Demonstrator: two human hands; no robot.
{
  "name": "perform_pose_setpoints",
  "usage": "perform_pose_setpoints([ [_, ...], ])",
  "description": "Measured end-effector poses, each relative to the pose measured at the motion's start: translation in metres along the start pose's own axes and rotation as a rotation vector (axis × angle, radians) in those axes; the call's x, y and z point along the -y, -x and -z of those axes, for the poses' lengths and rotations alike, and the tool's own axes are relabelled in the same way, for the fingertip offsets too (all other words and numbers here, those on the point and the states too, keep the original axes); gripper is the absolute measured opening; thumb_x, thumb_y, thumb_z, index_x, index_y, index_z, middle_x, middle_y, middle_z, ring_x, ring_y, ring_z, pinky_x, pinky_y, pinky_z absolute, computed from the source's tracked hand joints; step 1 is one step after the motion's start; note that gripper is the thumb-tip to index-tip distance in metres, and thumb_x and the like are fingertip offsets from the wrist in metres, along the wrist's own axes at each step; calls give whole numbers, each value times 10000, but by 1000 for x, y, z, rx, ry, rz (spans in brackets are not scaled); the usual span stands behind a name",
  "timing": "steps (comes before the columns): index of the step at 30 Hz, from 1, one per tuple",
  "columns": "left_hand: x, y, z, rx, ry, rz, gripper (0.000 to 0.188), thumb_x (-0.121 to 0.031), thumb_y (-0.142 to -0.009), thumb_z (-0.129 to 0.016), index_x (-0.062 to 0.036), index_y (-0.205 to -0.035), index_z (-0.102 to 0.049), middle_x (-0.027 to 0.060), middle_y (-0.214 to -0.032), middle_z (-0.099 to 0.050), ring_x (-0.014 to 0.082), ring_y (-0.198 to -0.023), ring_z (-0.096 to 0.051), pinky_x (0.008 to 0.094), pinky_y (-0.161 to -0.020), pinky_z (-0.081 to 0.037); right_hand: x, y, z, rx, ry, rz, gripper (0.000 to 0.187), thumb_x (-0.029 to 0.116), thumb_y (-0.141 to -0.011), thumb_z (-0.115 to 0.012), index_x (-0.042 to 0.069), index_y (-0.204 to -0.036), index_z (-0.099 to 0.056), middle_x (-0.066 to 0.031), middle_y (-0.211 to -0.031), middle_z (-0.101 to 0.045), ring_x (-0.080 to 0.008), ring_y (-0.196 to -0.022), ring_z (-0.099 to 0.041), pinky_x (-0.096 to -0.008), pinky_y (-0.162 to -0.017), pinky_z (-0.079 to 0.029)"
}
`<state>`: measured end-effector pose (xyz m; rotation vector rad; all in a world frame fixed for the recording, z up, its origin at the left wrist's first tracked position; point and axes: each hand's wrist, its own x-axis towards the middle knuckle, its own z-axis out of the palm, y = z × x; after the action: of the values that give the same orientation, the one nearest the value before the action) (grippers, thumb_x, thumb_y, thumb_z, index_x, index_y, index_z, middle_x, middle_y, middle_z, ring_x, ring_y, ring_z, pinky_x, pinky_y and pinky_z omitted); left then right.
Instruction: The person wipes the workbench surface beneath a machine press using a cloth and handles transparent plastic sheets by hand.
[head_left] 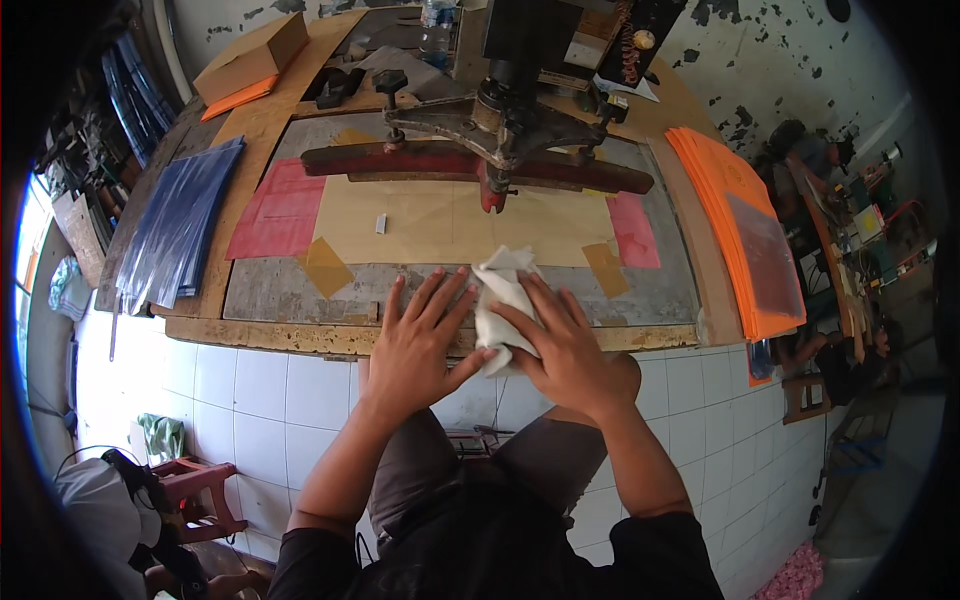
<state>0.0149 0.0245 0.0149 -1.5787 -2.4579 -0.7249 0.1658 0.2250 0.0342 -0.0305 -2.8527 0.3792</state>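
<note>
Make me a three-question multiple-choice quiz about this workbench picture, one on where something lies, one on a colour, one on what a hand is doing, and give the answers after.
1. Where does the stack of orange sheets lie?
A. At the bench's right end
B. On the floor
C. Under the blue sheets

2. What colour is the cloth between the hands?
A. Black
B. White
C. Green

3. How is the left hand placed?
A. Clenched in a fist in the air
B. Gripping the bottle
C. Flat, fingers spread, on the screen frame

Answers:
1. A, since the orange stack sits along the right edge of the wooden bench, while the blue sheets lie at the left.
2. B, as the crumpled cloth is white, with the right hand laid on it.
3. C, because the palm lies down on the screen frame with fingers spread, the thumb touching the cloth.
</note>
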Motion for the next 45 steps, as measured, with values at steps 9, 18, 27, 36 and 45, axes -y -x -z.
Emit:
perform_pose_setpoints([
  [9,2,0,-1,-8,-54,-15,797,-675,-1035,-585,-72,-1555,-606,120,-1699,-482,336,-1603,-396,675,-1315,-194,-97,36,8,-210,114,-461,556,241,-1021,-738,157,-1552,-595,-260,-1689,-419,-416,-1591,-390,-682,-1282,-289],
  [18,-1,-1,1,22,-26,5,754,-627,-1058,-553,-126,-1622,-545,79,-1738,-442,315,-1628,-357,654,-1339,-126,-81,41,21,-114,122,-391,624,267,-1003,-758,188,-1593,-569,-242,-1729,-385,-418,-1615,-362,-698,-1294,-257],
  [27,3,0,0,30,-5,15,786,-673,-1073,-481,-122,-1631,-535,85,-1751,-424,319,-1637,-340,650,-1343,-94,25,29,-1,74,-9,6,810,186,-847,-880,306,-1594,-590,-207,-1703,-438,-371,-1623,-373,-685,-1296,-270],
  [36,5,2,1,9,-13,2,801,-682,-1063,-505,-78,-1584,-584,126,-1733,-439,331,-1632,-350,670,-1328,-144,-9,11,-17,-237,302,-417,662,264,-933,-814,227,-1560,-605,-251,-1659,-472,-409,-1566,-441,-697,-1263,-298],
  [45,1,1,2,-5,-5,19,813,-692,-1055,-518,-75,-1581,-585,119,-1735,-438,321,-1631,-351,669,-1332,-119,-19,26,8,-100,58,-259,595,334,-1012,-745,242,-1580,-597,-214,-1694,-447,-404,-1597,-403,-707,-1281,-251],
])
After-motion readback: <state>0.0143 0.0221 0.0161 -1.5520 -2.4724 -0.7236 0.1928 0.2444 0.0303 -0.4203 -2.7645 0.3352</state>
